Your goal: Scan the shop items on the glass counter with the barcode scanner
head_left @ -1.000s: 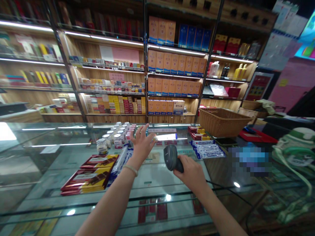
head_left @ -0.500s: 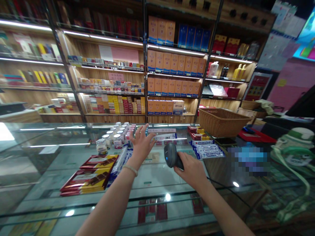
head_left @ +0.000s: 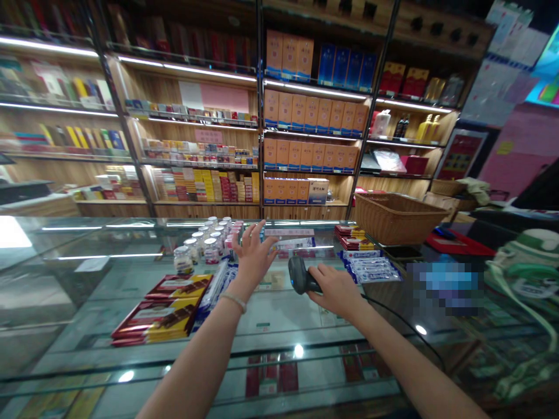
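Note:
My right hand (head_left: 336,289) grips a dark handheld barcode scanner (head_left: 299,274) by its handle, its head turned left over the glass counter (head_left: 279,314). A black cable (head_left: 402,320) trails from the scanner to the right. My left hand (head_left: 252,254) reaches forward over the counter with fingers spread, holding nothing. It hovers beside a white box (head_left: 293,243) and close to a cluster of small white-capped jars (head_left: 205,241). A thin bracelet circles my left wrist.
Red-and-yellow chocolate bar packs (head_left: 166,308) are stacked at the left. Blue-white packets (head_left: 370,267) and red packs (head_left: 351,235) lie at the right, behind them a wicker basket (head_left: 395,215). Lit shelves of boxed goods (head_left: 305,110) fill the back wall.
My right hand has moved the scanner forward and lowered it, tipping its head further left toward the left hand. My left hand has stayed nearly still.

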{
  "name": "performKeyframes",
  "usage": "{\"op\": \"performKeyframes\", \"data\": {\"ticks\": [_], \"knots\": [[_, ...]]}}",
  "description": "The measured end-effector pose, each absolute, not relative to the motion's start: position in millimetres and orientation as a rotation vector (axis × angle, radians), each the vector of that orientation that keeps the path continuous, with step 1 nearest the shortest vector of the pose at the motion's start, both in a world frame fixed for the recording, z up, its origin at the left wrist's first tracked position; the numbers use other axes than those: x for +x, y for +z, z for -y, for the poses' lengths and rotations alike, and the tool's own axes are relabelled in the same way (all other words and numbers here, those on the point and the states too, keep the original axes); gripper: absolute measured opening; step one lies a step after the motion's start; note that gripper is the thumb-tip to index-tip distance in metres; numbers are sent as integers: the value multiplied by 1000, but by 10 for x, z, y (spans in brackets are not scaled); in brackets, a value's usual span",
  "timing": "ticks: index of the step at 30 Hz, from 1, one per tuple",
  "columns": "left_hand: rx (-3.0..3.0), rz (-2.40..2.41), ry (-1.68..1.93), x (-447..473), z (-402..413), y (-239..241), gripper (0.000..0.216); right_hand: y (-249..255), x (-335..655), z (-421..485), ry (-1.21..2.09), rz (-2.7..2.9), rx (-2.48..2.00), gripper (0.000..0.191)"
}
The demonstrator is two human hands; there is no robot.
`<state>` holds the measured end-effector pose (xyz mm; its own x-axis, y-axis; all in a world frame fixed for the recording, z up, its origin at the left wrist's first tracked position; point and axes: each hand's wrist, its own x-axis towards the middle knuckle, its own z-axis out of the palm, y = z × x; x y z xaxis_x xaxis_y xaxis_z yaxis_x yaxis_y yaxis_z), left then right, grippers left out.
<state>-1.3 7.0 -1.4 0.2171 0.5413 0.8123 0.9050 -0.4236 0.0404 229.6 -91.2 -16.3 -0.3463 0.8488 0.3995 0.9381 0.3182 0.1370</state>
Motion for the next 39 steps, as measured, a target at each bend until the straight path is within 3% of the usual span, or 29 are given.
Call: {"op": "performKeyframes", "data": {"ticks": [24,28,34,39], "knots": [[-2089,1348,-1061,2,-25,5,23,-244,2297,852,-482,2431,-1444,25],[-2084,1334,-1073,-2,-42,-8,24,-295,2334,835,-529,2408,-1386,38],[-2079,1322,-1066,-6,-47,-20,24,-379,2421,825,-610,2343,-1288,82],[-2084,1338,-1069,3,-36,-12,24,-404,2491,840,-629,2356,-1290,88]]}}
